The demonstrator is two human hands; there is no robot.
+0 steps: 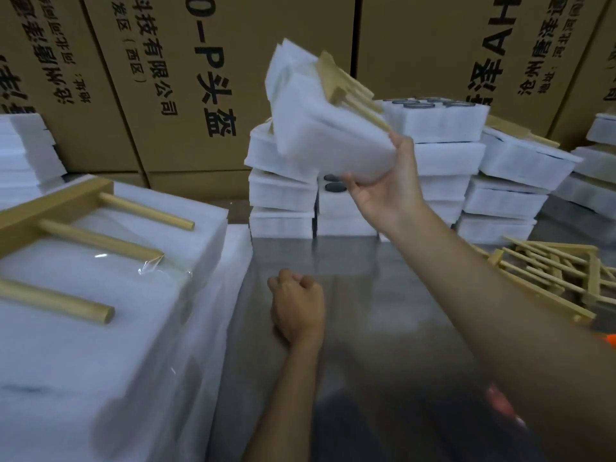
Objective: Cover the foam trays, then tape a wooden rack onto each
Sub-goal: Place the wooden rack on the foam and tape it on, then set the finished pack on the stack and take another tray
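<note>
My right hand point(386, 188) grips a covered white foam tray point(320, 128) by its lower corner and holds it tilted in the air above the stacks at the back. A wooden rack point(346, 85) lies against the tray's upper face. My left hand point(296, 308) rests on the metal table point(366, 311) with its fingers curled into a loose fist, holding nothing. At near left lies another covered foam tray point(100, 328) with a wooden rack point(66, 225) fixed on it under clear tape.
Stacks of white foam trays point(443, 161) stand at the back of the table, some showing dark round items. A heap of loose wooden racks point(560, 278) lies at right. Large cardboard boxes point(233, 78) form the wall behind. More foam point(23, 151) sits far left.
</note>
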